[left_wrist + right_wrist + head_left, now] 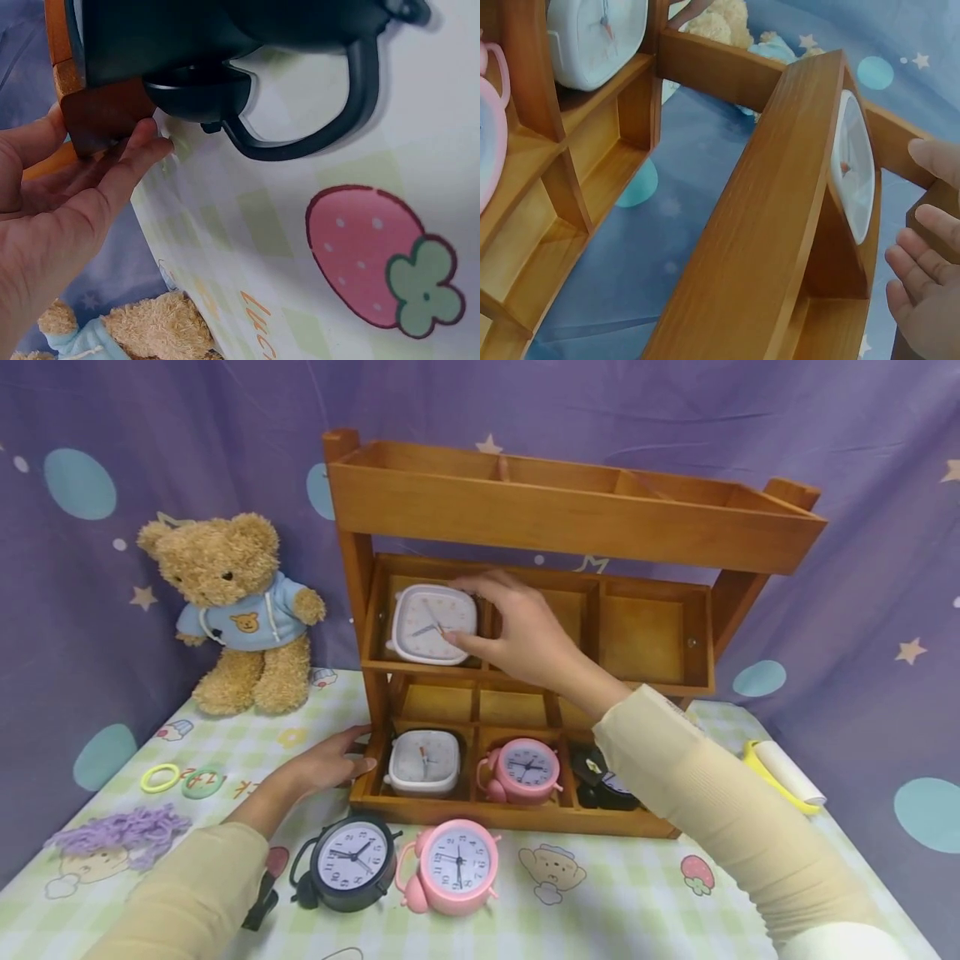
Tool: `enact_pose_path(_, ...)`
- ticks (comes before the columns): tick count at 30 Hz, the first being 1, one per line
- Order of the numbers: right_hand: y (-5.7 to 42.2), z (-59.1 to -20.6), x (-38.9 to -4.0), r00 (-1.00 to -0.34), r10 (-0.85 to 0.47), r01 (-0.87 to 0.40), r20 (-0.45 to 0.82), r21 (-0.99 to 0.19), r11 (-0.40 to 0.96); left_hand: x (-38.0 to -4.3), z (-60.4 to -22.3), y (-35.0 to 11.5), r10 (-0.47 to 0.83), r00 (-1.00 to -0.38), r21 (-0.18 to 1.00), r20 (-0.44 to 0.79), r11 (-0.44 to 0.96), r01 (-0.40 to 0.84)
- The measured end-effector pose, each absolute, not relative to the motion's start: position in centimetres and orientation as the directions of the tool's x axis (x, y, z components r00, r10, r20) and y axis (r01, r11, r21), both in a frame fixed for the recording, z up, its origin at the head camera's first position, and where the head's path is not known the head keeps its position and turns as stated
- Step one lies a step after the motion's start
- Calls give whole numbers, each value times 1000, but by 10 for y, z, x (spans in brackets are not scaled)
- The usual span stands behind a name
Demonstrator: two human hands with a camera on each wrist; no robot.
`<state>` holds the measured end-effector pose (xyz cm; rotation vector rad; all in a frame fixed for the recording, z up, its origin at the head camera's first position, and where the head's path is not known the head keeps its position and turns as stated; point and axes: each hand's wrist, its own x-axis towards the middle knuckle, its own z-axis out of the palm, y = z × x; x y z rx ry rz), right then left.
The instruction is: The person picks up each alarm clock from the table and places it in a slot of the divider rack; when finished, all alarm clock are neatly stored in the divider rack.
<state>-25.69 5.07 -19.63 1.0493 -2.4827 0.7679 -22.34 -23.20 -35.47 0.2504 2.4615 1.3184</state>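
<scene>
A wooden rack (517, 818) stands on the table, with tiers of compartments. In its middle tier, the left compartment holds a white square alarm clock (420, 627), tilted back with its face outward. My right hand (517, 618) is at the clock's right side, thumb over the face and fingers near the upper right corner. In the right wrist view those fingers are spread, with a gap to the clock (855, 169). My left hand (322, 768) grips the rack's lower left corner; the left wrist view shows thumb and fingers either side of the wood (105, 116).
The bottom tier holds another white clock (425, 764), a pink clock (528, 771) and a black one (615, 793) partly behind my sleeve. A black clock (352, 864) and a pink clock (457, 867) stand in front. At left are a teddy bear (240, 610), rings and purple yarn (127, 831).
</scene>
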Motion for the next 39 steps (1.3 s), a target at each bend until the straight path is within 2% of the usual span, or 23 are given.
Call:
enact_pose_path(11,66,-210,-233,-624,-540,-780,565,-414,469,-223,-354,-235,309,-925,838,-221,546,-18)
enact_pose_path(24,93,-241,-204,-668,-564,-741,485,-496,452,-224,-354,-236,309,-925,845,-222,534,-24)
enact_pose_path(39,118,-293,-175,-723,-563,-673,400,-590,446,-224,-353,-231,307,-921,844,-238,535,-40)
